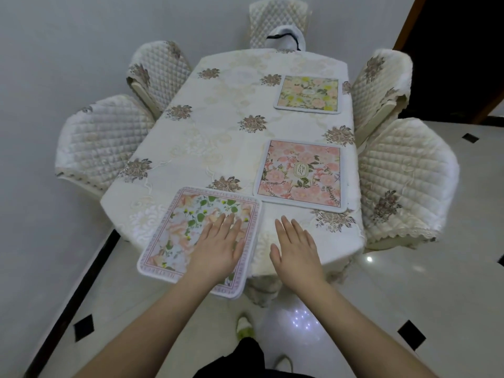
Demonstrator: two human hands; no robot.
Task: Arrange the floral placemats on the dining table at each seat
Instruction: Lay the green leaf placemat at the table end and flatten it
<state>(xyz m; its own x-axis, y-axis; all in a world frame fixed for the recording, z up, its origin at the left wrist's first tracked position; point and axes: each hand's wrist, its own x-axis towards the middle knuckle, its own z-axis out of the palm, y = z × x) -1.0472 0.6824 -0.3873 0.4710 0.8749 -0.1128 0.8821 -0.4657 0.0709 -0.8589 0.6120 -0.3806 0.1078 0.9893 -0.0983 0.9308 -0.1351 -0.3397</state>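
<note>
**A:** Talk me through it, hands first.

**B:** My left hand [221,241] lies flat, fingers straight and together, pressing on the near placemat [191,230]. My right hand [294,246] is spread flat too, fingers a little apart, holding nothing, over the bare tablecloth [218,126] just right of that mat. Whether it touches the cloth, I can't tell.

**B:** And that mat sits at the near edge of the tabletop, left of centre, turned askew. Its near corner hangs over the edge towards me.

**A:** Which way does it need to go?

**B:** I'd say away from me and rotated, so its sides run along the table's edges. The left hand is on it already; the right is just beside its right edge, so both can square it.

**A:** The others?

**B:** The pink placemat [301,175] lies along the right edge, facing the near right chair [403,175], its near-left corner close to my mat's far-right corner. The yellow-flowered placemat [308,94] sits further along that edge, by the far right chair [381,83].

**A:** Left side?

**B:** No mats there yet at the two left chairs [101,137]; the far end seat [278,23] has none either. By my reckoning, about halfway.
</note>
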